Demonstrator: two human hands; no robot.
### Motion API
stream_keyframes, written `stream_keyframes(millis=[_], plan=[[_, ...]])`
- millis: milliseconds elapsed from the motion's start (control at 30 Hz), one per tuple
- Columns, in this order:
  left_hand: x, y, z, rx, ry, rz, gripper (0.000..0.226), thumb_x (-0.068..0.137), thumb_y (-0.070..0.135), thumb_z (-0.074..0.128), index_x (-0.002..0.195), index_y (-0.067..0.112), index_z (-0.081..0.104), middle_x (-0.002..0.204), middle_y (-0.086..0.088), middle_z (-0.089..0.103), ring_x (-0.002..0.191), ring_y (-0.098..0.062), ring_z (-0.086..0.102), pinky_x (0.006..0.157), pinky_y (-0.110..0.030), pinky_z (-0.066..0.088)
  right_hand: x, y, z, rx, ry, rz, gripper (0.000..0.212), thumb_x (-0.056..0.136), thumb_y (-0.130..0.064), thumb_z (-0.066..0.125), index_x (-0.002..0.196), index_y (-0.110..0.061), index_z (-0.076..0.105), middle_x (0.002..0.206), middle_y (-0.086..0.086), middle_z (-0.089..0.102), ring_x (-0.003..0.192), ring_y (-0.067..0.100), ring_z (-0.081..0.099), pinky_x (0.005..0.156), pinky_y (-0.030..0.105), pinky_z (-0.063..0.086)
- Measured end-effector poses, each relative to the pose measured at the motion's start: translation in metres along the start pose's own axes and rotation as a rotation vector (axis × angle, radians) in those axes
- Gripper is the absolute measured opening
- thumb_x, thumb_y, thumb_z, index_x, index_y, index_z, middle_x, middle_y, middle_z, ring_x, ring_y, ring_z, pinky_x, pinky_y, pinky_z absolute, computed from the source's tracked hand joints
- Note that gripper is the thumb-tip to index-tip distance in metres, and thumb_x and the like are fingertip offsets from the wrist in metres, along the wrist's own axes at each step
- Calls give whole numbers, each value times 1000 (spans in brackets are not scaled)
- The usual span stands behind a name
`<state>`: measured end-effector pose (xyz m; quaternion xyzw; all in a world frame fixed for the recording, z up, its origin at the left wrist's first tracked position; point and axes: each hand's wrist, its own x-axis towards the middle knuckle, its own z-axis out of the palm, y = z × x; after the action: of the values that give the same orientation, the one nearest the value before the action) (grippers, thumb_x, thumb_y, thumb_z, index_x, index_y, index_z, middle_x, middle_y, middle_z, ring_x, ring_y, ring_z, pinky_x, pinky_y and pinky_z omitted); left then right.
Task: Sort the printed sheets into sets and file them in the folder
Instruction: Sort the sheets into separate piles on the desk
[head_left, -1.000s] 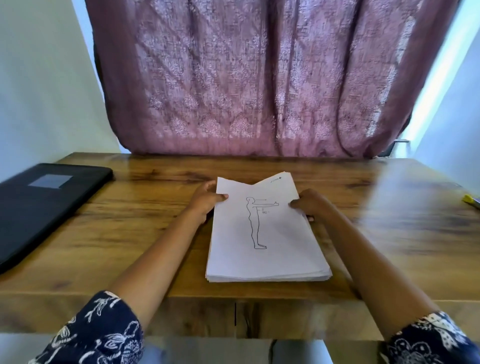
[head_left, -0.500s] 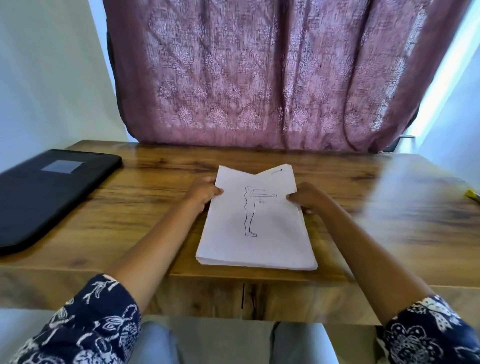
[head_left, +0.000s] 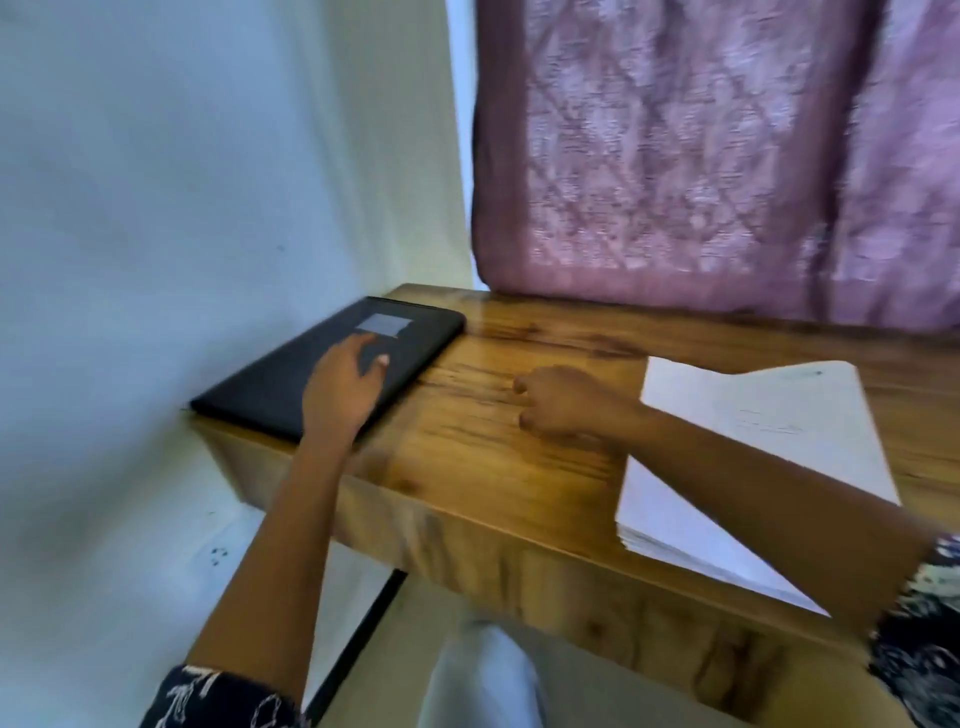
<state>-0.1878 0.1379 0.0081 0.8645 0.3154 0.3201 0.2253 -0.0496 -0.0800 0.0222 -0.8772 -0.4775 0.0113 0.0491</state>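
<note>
Black folder (head_left: 270, 389), seemingly closed

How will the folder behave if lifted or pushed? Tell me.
The folder lies flat with straight edges, so probably stiff, not floppy. Thin and closed, it likely lifts lightly. Its matte cover may drag rather than slip on the table.

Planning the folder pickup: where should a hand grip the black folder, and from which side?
Probably the right long edge, coming from the table's middle. The black folder lies flat and closed at the table's left end by the wall, so that edge has open wood beside it.
</note>
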Motion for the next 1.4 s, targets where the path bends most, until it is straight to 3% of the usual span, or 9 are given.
stream_keyframes(millis=[167,300,467,900,1000,1133,1200,1267,1400], plan=[[-6,-98,-41,254,-281,-284,112,64,92,40,154,32,11,161,-16,-3,147,-37,-7,118,-52,1,75,-64,54,259,-39,21,65,93,-44,51,147,-19,25,152,11,30,134,31,36,106,42,34],[0,-115,-38,300,-397,-263,150,20,107,13,153,38,10,160,-15,-12,145,-37,-18,117,-53,-3,111,-94,76,207,-1,56,68,93,-63,33,151,-39,5,161,6,1,145,33,12,109,65,8],[21,-109,-25,339,-552,-267,124,53,93,38,153,34,-7,158,-12,-24,141,-39,-29,116,-57,-4,141,-91,82,104,-8,36,64,92,-69,17,150,-40,14,161,0,4,147,27,11,112,61,12],[88,-88,31,370,-542,-202,122,56,91,34,153,32,-8,157,-14,-24,140,-41,-28,114,-57,-8,203,-43,51,82,-161,190,67,94,-67,19,152,-36,4,161,-4,-6,148,24,-6,113,62,1],[77,-89,30,258,-340,-138,115,64,86,40,155,29,-1,160,-15,-14,145,-35,-19,116,-56,-6,181,-33,43,-4,-129,144,68,95,-60,32,153,-29,12,161,0,-1,148,23,-4,112,62,-1],[37,-43,42,-136,106,120,67,92,52,52,147,17,37,155,-11,30,146,-23,18,118,-48,1,112,16,25,-7,26,106,63,90,-52,51,144,-22,37,155,7,28,143,25,24,115,55,16],[14,6,66,-303,-30,165,47,95,39,55,138,18,50,138,-3,51,128,-13,41,115,-43,20,62,51,16,-37,118,157,59,88,-53,53,138,-22,46,146,7,43,134,27,38,112,52,24],[-12,64,95,-551,-390,-4,47,90,39,64,134,26,54,129,4,56,115,-13,52,106,-37,38,7,90,10,-92,192,248,56,87,-52,53,137,-26,47,142,4,49,129,26,45,108,49,30],[-55,154,158,-743,-635,-153,66,89,40,64,146,24,36,145,3,43,132,-20,43,103,-25,32,-98,163,15,174,423,580,63,88,-45,59,142,-19,39,150,6,36,136,27,36,108,43,34]])
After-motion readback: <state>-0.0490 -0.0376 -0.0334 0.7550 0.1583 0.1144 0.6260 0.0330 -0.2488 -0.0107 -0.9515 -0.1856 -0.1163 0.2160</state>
